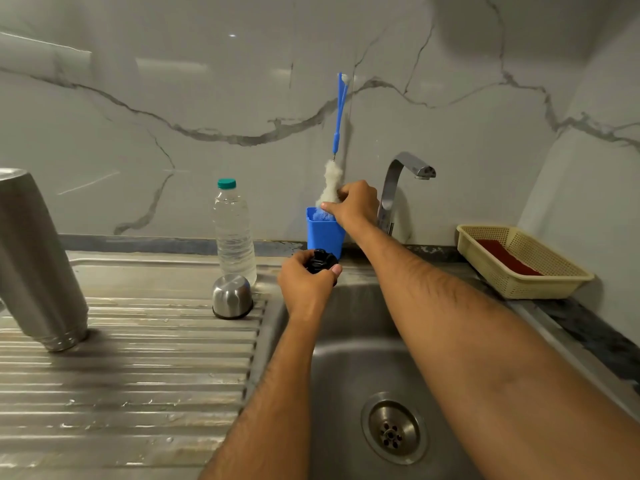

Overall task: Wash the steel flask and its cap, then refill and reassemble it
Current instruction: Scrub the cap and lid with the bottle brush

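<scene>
In the head view, we saw the steel flask [38, 261] standing upside down on the ribbed draining board [131, 368] at the far left, probably so that it could drain. Its steel outer cap [232, 296] sat mouth down on the same board, just in front of a plastic water bottle [233, 230], which we judged was there for the refill.

The left hand [304, 289] was over the back edge of the sink [349, 368], with its fingers curled around the black inner stopper [321, 260]; it seemed to be held there so that water would fall into the basin.

The right hand [356, 206] reached to the blue holder [325, 235] at the wall, beside the tap [408, 174]. Its grip pinched the white bristle head of the bottle brush [333, 183], whose blue handle leaned on the wall. We judged that the brush was being taken for scrubbing the stopper.

A cream basket [540, 282] with a red pad stood on the desk at the right.
</scene>
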